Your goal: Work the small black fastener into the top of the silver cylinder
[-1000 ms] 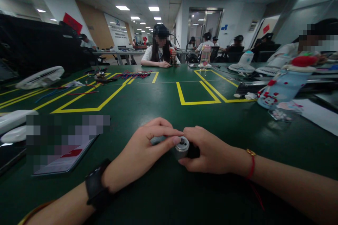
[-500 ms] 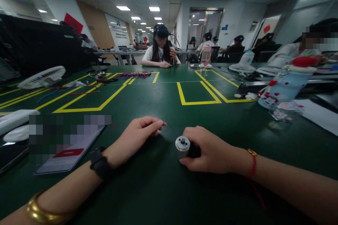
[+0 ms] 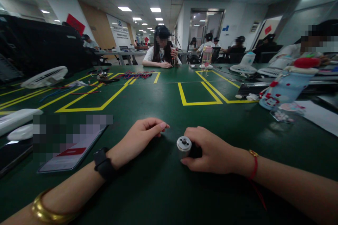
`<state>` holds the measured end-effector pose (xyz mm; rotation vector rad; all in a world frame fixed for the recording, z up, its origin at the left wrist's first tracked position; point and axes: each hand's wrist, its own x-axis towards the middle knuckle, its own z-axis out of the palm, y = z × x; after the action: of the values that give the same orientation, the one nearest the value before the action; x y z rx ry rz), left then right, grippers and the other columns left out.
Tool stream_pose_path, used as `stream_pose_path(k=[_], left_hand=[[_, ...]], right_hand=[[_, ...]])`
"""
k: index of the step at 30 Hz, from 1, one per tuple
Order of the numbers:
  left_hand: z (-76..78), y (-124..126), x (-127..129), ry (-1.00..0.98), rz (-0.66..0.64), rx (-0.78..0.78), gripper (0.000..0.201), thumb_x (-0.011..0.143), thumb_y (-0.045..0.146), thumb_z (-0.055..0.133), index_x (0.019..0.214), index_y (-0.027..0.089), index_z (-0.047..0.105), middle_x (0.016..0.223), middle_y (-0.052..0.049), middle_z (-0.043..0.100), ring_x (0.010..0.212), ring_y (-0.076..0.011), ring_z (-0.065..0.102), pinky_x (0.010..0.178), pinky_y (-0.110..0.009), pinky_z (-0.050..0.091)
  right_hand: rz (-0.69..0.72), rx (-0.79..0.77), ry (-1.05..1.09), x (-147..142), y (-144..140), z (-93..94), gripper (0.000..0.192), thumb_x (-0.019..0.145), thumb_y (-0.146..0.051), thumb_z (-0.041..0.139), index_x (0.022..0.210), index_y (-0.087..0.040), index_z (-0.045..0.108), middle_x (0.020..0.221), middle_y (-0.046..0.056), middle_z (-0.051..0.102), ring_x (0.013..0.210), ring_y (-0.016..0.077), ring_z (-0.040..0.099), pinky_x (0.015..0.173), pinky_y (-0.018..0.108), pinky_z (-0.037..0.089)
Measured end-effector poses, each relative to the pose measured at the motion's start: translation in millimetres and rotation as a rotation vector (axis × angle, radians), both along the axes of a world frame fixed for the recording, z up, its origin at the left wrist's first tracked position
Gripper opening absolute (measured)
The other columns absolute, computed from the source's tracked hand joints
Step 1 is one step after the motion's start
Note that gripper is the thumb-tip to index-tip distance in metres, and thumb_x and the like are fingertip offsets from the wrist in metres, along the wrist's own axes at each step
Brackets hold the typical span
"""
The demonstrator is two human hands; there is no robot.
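Note:
My right hand [image 3: 210, 151] is wrapped round a small silver cylindrical electric motor [image 3: 184, 144], which stands upright on the green table [image 3: 148, 197]. The motor's round end faces up, showing a short central shaft and dark holes. To its left, my left hand [image 3: 144, 134] rests loosely closed above the table, thumb against the curled fingers, with nothing visible in it. A gap separates this hand from the motor. The motor's lower side and some of my right fingertips are hidden.
A phone [image 3: 71, 160] lies left of my left forearm, near white objects [image 3: 19, 119]. A blue bottle [image 3: 286, 88] stands at right. Yellow tape [image 3: 200, 103] marks the table; wires [image 3: 136, 75] lie farther back. A person [image 3: 162, 51] sits opposite, with fans [image 3: 47, 77] at the sides.
My left hand has shifted slightly right, a little closer to the motor. The whole view has moved a touch. My right hand keeps its grip on the motor.

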<state>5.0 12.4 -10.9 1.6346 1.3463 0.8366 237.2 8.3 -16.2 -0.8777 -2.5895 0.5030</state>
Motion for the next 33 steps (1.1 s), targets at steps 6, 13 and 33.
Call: stream_pose_path(k=[6,13,33], left_hand=[[1.0,0.3,-1.0,0.006,-0.029,-0.017,0.030,0.087,0.045,0.056,0.094,0.020,0.071,0.085,-0.002,0.067,0.077,-0.0171,0.058,0.067,-0.026,0.042],[1.2,0.1,-0.8,0.027,-0.053,-0.020,0.031,0.087,0.045,0.055,0.096,0.019,0.070,0.083,-0.001,0.065,0.075,-0.0169,0.056,0.066,-0.026,0.041],[-1.5,0.1,-1.2,0.041,-0.096,0.004,0.032,0.087,0.047,0.055,0.094,0.020,0.070,0.079,0.000,0.064,0.071,-0.0159,0.054,0.062,-0.025,0.040]], right_hand=[[-0.002,-0.008,-0.008,-0.6,0.3,0.5,0.022,0.073,-0.030,0.069,0.082,-0.019,0.053,0.079,-0.001,0.056,0.069,0.0144,0.045,0.064,0.028,0.032],[-0.002,0.011,-0.002,-0.2,0.5,-0.3,0.023,0.072,-0.030,0.070,0.082,-0.019,0.052,0.078,-0.001,0.056,0.069,0.0144,0.045,0.063,0.028,0.032],[0.008,-0.004,0.001,0.0,0.7,-1.5,0.024,0.073,-0.031,0.070,0.082,-0.019,0.052,0.078,-0.001,0.055,0.069,0.0143,0.045,0.064,0.028,0.031]])
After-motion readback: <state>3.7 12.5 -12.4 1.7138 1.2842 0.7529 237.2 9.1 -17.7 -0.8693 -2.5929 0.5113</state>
